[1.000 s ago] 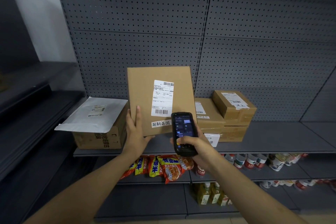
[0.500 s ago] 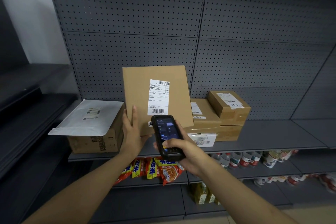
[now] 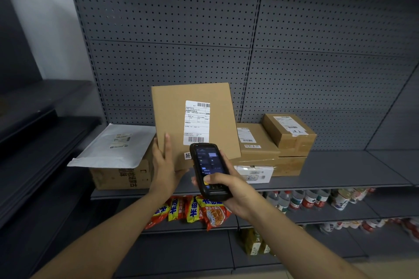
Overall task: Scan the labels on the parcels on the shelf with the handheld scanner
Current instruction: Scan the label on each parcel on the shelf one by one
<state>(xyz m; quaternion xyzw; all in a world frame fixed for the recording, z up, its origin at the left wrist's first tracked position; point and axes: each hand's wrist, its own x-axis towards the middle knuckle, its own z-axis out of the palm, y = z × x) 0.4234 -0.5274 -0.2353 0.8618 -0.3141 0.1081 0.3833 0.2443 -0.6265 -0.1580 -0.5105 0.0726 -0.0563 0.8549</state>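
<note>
Shelf (image 3: 340,172), grey metal against a pegboard back, carrying all parcels in view. Carton at left (image 3: 120,176), printed side out, lying flat under a white mailer bag (image 3: 115,145) with its label facing up; no sign either way of a scan. Flat brown parcel (image 3: 181,120), stood upright near the shelf's front, white shipping label (image 3: 196,122) turned toward the camera with barcodes at top and bottom; this appears to be the item in hand. Stack at right: long brown box (image 3: 256,142) with label on top, a smaller brown box (image 3: 289,131) perched on a further carton behind it, and a white box (image 3: 254,174) at the front edge; all untouched at present and judged outstanding. Left hand (image 3: 164,165), fingers extended along the flat parcel's left edge and thumb under its lower corner, propping it up. Right hand (image 3: 229,190), curled round the handheld scanner (image 3: 209,171), thumb on the keypad. Scanner screen lit, its head just below the label's lower barcode. Progress: one label being read; whether it has registered cannot be told from the screen. Lower shelves: snack packets (image 3: 192,210) and bottles (image 3: 306,199), not part of the job.
</note>
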